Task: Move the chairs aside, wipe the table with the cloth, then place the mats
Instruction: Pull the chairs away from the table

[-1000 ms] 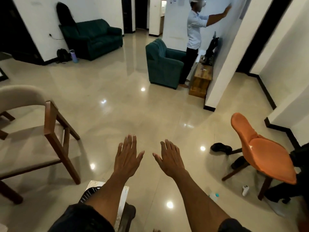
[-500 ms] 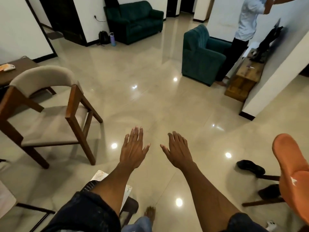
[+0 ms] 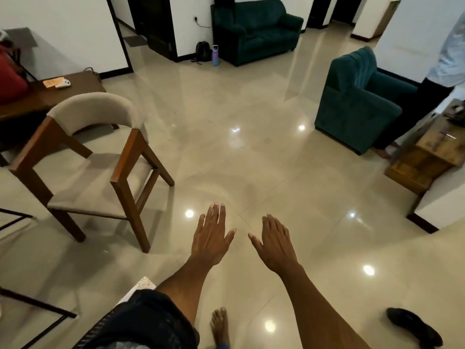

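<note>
My left hand (image 3: 212,236) and my right hand (image 3: 275,244) are stretched out side by side over the glossy floor, palms down, fingers straight, holding nothing. A wooden chair with a beige padded back and seat (image 3: 93,157) stands to the left, about an arm's length from my left hand. Behind it is the corner of a dark wooden table (image 3: 73,90) with an orange card and a small white device on it. No cloth or mats show in this view.
A green sofa (image 3: 256,28) sits at the back and a green armchair (image 3: 357,99) at the right, with a person in a white shirt (image 3: 448,64) beside it. A wooden cabinet (image 3: 430,157), a black shoe (image 3: 415,326), a purple bottle (image 3: 215,55) and black metal frames (image 3: 37,306) are nearby.
My view has swung to the left: the wooden chair and table have come further into view, and the orange chair has gone out on the right. Both hands stay flat and empty.
</note>
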Demonstrator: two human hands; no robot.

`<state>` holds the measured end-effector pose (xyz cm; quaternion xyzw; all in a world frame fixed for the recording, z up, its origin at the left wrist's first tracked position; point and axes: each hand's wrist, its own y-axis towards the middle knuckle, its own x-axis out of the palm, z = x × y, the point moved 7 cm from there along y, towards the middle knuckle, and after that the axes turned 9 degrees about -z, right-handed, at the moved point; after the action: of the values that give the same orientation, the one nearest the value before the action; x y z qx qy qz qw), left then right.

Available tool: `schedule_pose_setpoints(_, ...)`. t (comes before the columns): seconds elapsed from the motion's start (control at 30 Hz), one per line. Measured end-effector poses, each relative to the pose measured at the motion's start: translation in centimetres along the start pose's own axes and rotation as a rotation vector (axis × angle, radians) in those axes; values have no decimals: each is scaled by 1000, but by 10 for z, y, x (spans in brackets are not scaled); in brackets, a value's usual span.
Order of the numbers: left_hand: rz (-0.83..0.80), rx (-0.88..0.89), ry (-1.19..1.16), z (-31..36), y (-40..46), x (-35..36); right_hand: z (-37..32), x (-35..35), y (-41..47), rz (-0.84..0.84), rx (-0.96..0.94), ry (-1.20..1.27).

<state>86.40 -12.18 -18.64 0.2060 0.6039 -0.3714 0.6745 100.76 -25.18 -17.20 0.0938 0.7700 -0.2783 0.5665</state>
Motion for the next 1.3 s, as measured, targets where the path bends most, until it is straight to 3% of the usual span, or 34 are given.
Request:
schedule_pose_setpoints(0.3, 1, -136, -57, -37, 68, -34, -5, -33, 92, -28, -133, -10)
schedule_pose_setpoints(0.83, 108, -637, -168, -193, 132, -114, -155, -93, 314, -126, -559, -164)
schedule_pose_setpoints(1.3, 93, -889, -276, -312, 158, -90, -276, -76, 419, -258, -784, -194)
